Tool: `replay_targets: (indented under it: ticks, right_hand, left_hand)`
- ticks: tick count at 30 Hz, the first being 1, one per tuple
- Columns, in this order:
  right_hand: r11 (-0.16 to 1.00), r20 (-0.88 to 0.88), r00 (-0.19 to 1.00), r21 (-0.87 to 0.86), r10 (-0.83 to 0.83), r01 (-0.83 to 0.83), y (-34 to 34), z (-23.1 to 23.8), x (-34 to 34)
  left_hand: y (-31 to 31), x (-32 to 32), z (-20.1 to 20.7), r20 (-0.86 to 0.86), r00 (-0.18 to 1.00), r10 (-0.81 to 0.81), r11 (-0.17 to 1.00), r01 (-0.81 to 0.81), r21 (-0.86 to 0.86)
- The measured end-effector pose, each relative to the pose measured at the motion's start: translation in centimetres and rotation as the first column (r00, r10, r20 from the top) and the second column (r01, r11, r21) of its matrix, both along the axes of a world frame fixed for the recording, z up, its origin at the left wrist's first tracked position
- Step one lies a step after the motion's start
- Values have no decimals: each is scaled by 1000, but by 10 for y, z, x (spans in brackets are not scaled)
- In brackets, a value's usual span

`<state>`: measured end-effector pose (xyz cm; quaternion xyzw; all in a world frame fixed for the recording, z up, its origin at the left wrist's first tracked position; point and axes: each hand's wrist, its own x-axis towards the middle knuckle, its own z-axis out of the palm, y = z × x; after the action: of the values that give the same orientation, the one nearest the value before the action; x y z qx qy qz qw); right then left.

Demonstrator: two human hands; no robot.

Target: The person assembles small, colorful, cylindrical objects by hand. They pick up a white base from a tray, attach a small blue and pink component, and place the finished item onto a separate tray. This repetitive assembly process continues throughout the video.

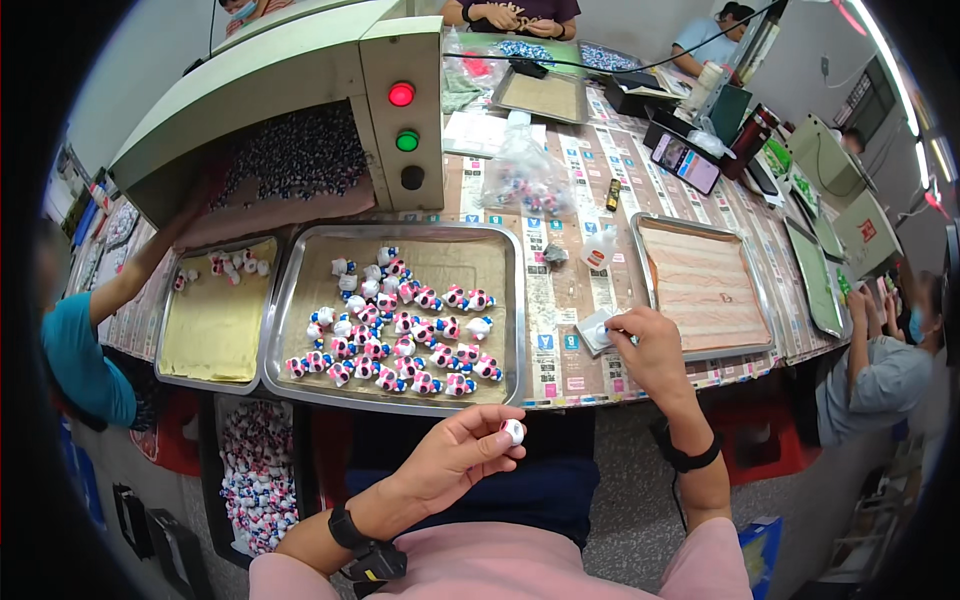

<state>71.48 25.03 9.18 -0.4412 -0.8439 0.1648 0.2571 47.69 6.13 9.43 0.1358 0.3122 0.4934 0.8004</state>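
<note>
My left hand (465, 450) is closed around a small white figurine (513, 432), pinched between thumb and fingers in front of the table edge. To its right, my right hand (650, 345) has its fingers pressed together beside a small pale square pad (590, 338) on the table. What those fingers hold is too small to make out. A large metal tray (518, 300) lies ahead of my left hand, carrying many small white, pink and blue figurines (405, 345). Next to my right hand is another metal tray (705, 285) with a pinkish lining.
A conveyor machine (410, 130) with lit buttons stands at the back left. A smaller tray (210, 330) holds several figurines. Beyond are a plastic bag (525, 180), a phone (685, 163) and a small yellow-black tube (613, 195). Co-workers sit around. A full bin (255, 470) stands below.
</note>
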Motion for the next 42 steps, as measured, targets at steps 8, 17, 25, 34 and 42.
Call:
replay_targets:
  ticks: [8,17,25,34,42]
  right_hand:
    - [991,-172,983,-127,-64,43,-21,10,-6]
    - [796,-589,808,-497,-18,-345,-99,25,-22]
    - [810,-576,817,-476,8,-343,-108,25,-29]
    - [865,-520,839,-337,159,-372,-109,27,-29]
    - [802,-539,818,-390,200,-453,-106,30,-32]
  left_hand:
    - [4,8,-1,59,997,59,998,-58,-20]
    - [7,14,-1,-1,998,59,998,-59,-22]
    - [5,16,-1,-30,997,67,998,-67,-13]
    - [4,19,-5,-130,986,107,994,-103,37]
    - [2,12,-8,-239,969,62,996,-43,84]
